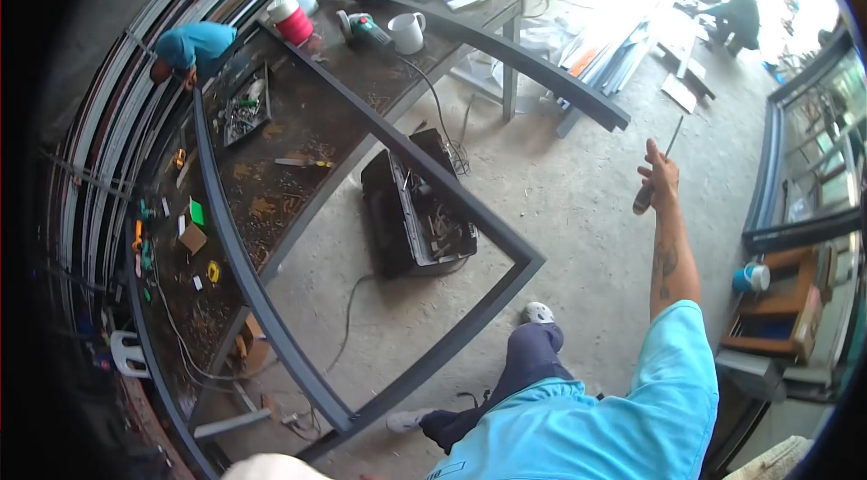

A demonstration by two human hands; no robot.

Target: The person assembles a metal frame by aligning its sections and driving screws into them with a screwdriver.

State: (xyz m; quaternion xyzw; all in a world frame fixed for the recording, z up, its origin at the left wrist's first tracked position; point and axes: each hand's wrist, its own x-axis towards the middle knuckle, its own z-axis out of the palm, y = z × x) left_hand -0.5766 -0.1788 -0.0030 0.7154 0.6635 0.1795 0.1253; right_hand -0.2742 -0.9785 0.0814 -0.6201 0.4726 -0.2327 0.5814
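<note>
My right hand (664, 177) is closed around a screwdriver (643, 199), held out over the floor at the right with its long shaft pointing up and away. The hand touches nothing else. To its left, a dark grey metal frame (442, 186) lies across the workbench, one corner reaching out over the floor. The end of a frame bar (614, 115) is nearest to the screwdriver. My left hand does not show.
Below the frame, an open black toolbox (420, 209) stands on the floor. The bench (271, 182) carries a power tool (366, 33), white mug (407, 32), red-and-white jug (289, 19) and parts tray (247, 105). A person (194, 46) bends at its far side; another (736, 15) crouches beyond.
</note>
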